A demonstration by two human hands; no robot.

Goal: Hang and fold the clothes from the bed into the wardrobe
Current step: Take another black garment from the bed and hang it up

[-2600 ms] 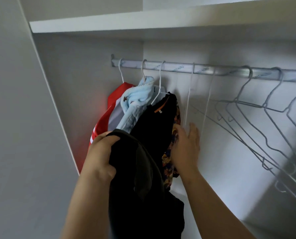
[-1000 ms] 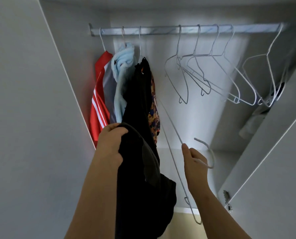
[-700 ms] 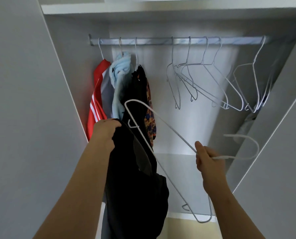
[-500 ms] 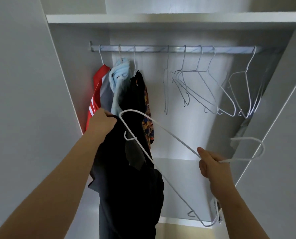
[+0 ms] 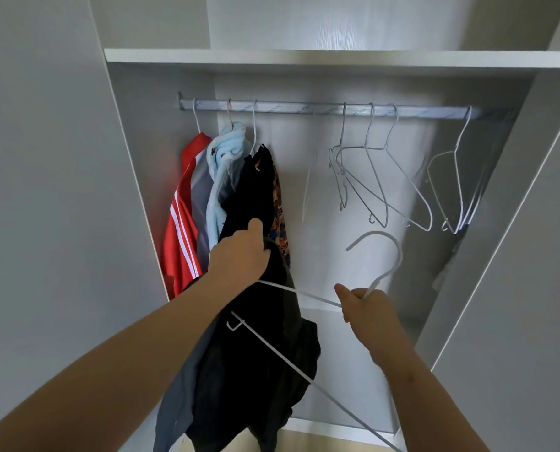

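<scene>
Wardrobe (image 5: 154, 151) panels in pale grey fill my view, with the rail (image 5: 291, 107) running under the shelf (image 5: 304, 58). At the rail's left end hang a red top with white stripes (image 5: 180, 233), a light blue fleecy garment (image 5: 221, 171), a black top (image 5: 255, 187) and a patterned piece (image 5: 280, 223) just behind it, all bunched together. In front of them my left hand (image 5: 239, 257) grips the black garment (image 5: 255, 373) by its upper edge, fingers curled round the cloth, and the rest droops towards the wardrobe floor. Half a second ago the white wire hanger (image 5: 304, 293) stood higher, its shoulder looping up beside my left hand. Now I have lowered it and swung it in, so one arm of the wire runs from my right hand (image 5: 366, 308) to just under my left wrist. The notched corner and the long bottom bar lie across the front of the cloth. Whether the tip has entered an opening I cannot tell. My right hand pinches the hanger at the base of its hook, which curves up free. Further right the empty wire hangers (image 5: 379, 181) dangle on the rail, beside the open door (image 5: 533, 288). Fetching is done, I judge; threading is the step in hand, and the garment is not yet hung.
</scene>
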